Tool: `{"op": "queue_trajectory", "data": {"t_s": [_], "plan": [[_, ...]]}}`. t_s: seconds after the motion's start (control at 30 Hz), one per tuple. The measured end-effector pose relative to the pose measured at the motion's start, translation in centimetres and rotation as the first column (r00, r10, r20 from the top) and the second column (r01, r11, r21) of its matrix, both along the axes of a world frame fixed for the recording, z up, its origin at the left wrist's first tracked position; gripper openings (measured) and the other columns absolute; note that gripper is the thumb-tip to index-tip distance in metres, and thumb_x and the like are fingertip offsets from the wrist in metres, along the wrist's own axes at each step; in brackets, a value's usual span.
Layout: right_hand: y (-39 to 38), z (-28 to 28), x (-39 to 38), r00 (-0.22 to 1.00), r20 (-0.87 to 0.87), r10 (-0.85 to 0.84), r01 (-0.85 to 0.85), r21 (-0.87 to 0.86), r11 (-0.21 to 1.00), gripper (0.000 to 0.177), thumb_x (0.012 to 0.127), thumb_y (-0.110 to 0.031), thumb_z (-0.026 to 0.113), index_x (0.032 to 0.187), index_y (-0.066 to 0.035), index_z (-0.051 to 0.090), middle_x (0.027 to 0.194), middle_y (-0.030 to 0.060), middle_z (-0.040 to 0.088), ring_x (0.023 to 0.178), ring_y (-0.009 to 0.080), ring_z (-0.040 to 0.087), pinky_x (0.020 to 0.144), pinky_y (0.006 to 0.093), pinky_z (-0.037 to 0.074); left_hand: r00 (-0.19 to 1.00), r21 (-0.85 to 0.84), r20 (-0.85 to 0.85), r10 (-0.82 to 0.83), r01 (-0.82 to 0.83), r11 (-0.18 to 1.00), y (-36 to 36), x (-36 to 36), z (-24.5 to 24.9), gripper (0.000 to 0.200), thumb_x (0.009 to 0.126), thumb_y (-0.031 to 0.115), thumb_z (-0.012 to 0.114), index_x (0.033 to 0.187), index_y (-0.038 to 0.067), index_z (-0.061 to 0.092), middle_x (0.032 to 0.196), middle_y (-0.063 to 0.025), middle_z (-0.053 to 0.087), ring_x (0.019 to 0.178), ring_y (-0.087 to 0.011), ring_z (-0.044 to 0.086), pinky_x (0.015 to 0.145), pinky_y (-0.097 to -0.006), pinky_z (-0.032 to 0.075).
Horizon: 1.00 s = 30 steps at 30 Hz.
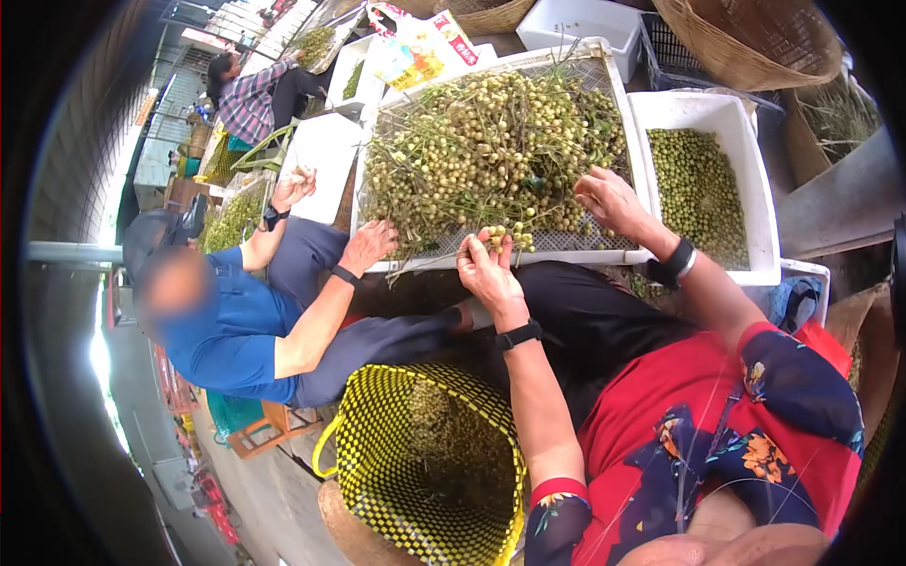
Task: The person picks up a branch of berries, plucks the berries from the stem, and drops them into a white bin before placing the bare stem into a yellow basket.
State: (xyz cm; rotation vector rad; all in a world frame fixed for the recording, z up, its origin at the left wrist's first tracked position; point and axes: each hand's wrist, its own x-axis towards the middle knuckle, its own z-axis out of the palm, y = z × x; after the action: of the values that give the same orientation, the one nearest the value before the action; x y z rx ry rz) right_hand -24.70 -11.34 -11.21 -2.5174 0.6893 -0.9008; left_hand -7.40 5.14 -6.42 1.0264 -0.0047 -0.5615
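A wide mesh tray with a white rim holds a heap of small round yellow-green fruits on thin stalks. My left hand is at the tray's near edge, its fingers closed on a small bunch of fruits. At the right side of the heap is my right hand, with fingers curled and pinched together; what is between them is hidden. To the right stands a white foam box with loose green fruits in it.
A co-worker in a blue shirt sits at the left, one hand at the tray's edge. Below is a yellow-and-black woven basket. Another person sits farther back. A wicker basket and a black crate stand at upper right.
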Motion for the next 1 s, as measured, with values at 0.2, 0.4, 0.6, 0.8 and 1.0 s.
{"op": "queue_trajectory", "data": {"t_s": [0.2, 0.4, 0.6, 0.8, 1.0], "plan": [[6.7, 3.9, 0.3, 0.914, 0.378, 0.149, -0.398, 0.906, 0.144, 0.03, 0.098, -0.034, 0.056, 0.098, -0.004, 0.06, 0.079, 0.0001, 0.061, 0.065, 0.0072, 0.058, 0.058, 0.0207, 0.049, 0.998, 0.029, 0.045, 0.038, -0.04, 0.999, -0.4, -1.8, 1.0, 0.014, 0.1, 0.016, 0.051, 0.11, 0.006, 0.051, 0.1, -0.0099, 0.064, 0.089, -0.0218, 0.065, 0.077, -0.0383, 0.059], [7.1, 3.0, 1.9, 0.871, 0.485, 0.076, -0.488, 0.873, 0.016, 0.031, 0.1, -0.036, 0.051, 0.091, -0.006, 0.058, 0.069, -0.003, 0.056, 0.056, 0.0048, 0.053, 0.051, 0.0186, 0.045, 0.982, 0.059, 0.177, -0.061, 0.051, 0.997, -0.4, -3.3, 1.5, 0.015, 0.101, 0.016, 0.048, 0.112, 0.007, 0.05, 0.101, -0.0093, 0.063, 0.089, -0.0215, 0.065, 0.076, -0.0376, 0.059], [5.9, 2.6, -1.1, 0.87, 0.49, 0.046, -0.49, 0.872, -0.016, 0.028, 0.101, -0.033, 0.05, 0.091, -0.007, 0.057, 0.069, -0.003, 0.056, 0.057, 0.0046, 0.053, 0.052, 0.0188, 0.045, 0.992, 0.027, 0.116, -0.057, 0.055, 0.998, -0.9, -3.2, 0.8, 0.014, 0.101, 0.016, 0.049, 0.111, 0.007, 0.051, 0.102, -0.0088, 0.063, 0.091, -0.0198, 0.063, 0.077, -0.0371, 0.059], [6.2, 2.9, -0.7, 0.844, 0.506, -0.179, -0.535, 0.822, -0.197, 0.026, 0.099, -0.033, 0.054, 0.098, -0.007, 0.056, 0.075, 0.0003, 0.06, 0.061, 0.0083, 0.059, 0.058, 0.0221, 0.052, 0.98, 0.064, 0.16, -0.115, 0.106, 0.992, -2.5, -5.4, -0.2, 0.016, 0.1, 0.016, 0.05, 0.111, 0.005, 0.05, 0.104, -0.0095, 0.063, 0.091, -0.0202, 0.063, 0.077, -0.0365, 0.059], [4.5, 1.5, -1.6, 0.765, 0.597, -0.243, -0.644, 0.697, -0.316, 0.014, 0.094, -0.017, 0.063, 0.098, -0.005, 0.059, 0.077, 0.0021, 0.063, 0.062, 0.0087, 0.061, 0.057, 0.0232, 0.053, 0.962, 0.124, 0.23, -0.151, 0.125, 0.984, -2.3, -5.2, 0.4, 0.015, 0.1, 0.015, 0.05, 0.113, 0.007, 0.05, 0.105, -0.0094, 0.063, 0.091, -0.0197, 0.064, 0.075, -0.036, 0.058]]}}
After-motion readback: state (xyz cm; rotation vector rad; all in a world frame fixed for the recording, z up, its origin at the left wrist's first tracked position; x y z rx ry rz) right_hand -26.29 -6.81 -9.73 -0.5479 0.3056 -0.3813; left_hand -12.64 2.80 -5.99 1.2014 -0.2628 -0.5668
